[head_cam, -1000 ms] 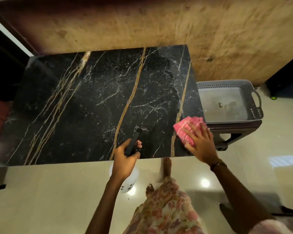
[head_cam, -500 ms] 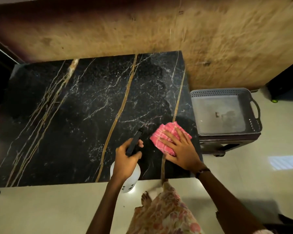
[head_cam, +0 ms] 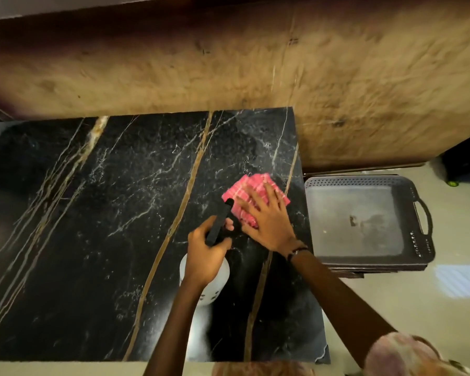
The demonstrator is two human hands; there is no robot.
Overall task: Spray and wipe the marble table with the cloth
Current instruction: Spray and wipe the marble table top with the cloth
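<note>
I see my left hand [head_cam: 205, 256] gripping the spray bottle [head_cam: 219, 226], nozzle aimed toward the upper right; my right hand [head_cam: 266, 221] presses flat, fingers spread, on the pink cloth [head_cam: 248, 187].

There was a single view, from a head-worn camera that looked steeply down and forward over the tabletop [head_cam: 98, 240] from its near edge. It sat close: both forearms entered from the bottom of the frame, and the near edge lay almost at the bottom border. The wide lens bowed the tabletop's edges. The far edge met a tan wall [head_cam: 228, 63] across the upper frame. The right edge ran beside a tray [head_cam: 364, 183] on the floor side, and the left end was cut off by the frame.
</note>
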